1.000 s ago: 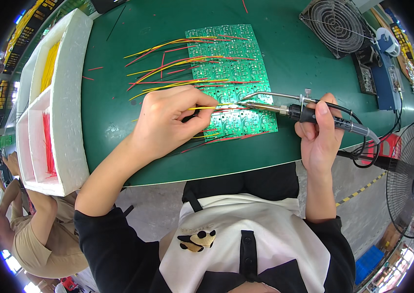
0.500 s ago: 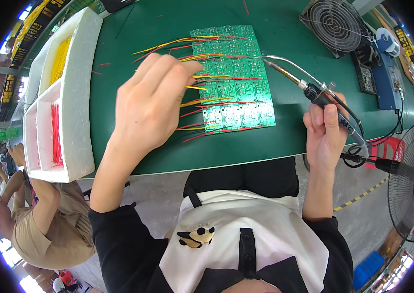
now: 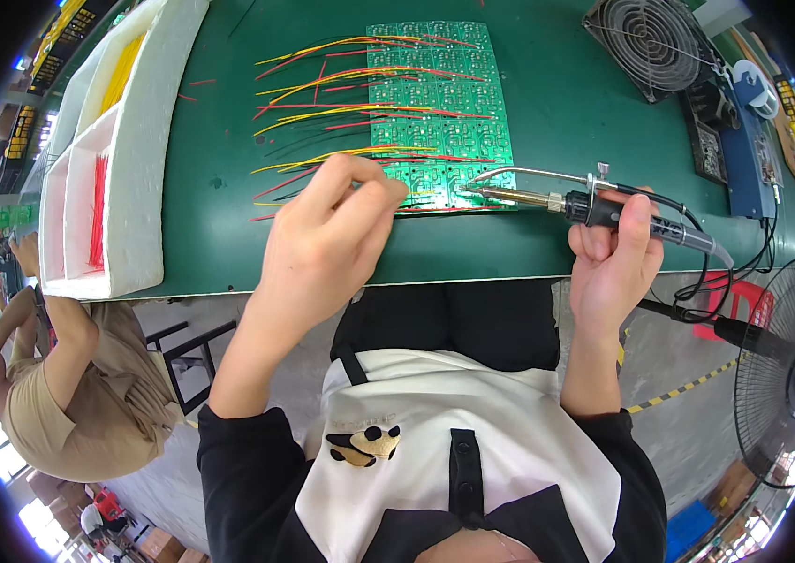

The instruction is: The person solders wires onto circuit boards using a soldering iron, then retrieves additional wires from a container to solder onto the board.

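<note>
A green circuit board panel (image 3: 435, 103) lies on the green mat (image 3: 557, 122), with several yellow and red wires sticking out to its left. My left hand (image 3: 327, 239) rests at the board's near left corner, thumb and fingertips pinched on a thin yellow wire (image 3: 416, 194) that is mostly hidden. My right hand (image 3: 613, 258) grips the black handle of a soldering iron (image 3: 618, 211). Its metal tip and thin feed tube point left and end at the board's near right corner, a short way from my left fingertips.
White foam trays (image 3: 149, 150) with yellow and red wires stand at the left. A square fan (image 3: 649, 42) and a blue device (image 3: 744, 141) sit at the back right. A standing fan (image 3: 791, 361) is on the floor at the right. Another person (image 3: 60, 375) sits at the lower left.
My left hand has come down from above the board to its near left corner. The soldering iron has swung down, its tip now at the board's near edge.
</note>
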A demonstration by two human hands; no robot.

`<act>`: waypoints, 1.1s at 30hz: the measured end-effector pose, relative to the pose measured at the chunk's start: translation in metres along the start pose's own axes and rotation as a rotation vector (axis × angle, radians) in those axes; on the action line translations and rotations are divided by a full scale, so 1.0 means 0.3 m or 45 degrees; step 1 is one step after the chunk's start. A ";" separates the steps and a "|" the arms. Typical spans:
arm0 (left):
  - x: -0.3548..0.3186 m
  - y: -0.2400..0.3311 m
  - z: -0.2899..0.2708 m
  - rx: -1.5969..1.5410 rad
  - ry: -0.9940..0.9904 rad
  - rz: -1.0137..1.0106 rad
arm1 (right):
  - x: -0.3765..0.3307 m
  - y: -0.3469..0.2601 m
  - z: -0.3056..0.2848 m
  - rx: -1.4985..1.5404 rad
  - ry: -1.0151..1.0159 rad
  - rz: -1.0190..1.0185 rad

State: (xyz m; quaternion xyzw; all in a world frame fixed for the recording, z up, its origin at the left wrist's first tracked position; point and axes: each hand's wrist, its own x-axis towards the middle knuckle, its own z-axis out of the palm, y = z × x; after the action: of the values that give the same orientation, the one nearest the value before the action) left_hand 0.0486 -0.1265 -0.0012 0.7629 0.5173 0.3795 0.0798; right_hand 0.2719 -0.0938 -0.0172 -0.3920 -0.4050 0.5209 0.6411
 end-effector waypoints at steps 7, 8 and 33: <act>-0.021 -0.018 0.029 0.065 -0.045 0.065 | -0.005 0.015 0.023 -0.060 -0.059 -0.058; -0.020 -0.020 0.033 0.074 -0.019 0.092 | -0.004 0.017 0.023 -0.070 -0.063 -0.070; -0.018 -0.031 0.035 0.038 0.036 0.128 | 0.000 0.015 0.022 -0.145 -0.073 -0.055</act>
State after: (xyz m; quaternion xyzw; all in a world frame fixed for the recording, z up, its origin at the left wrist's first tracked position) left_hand 0.0478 -0.1239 -0.0161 0.7836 0.4851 0.3860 0.0417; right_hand 0.2640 -0.0925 -0.0189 -0.4039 -0.4605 0.4941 0.6170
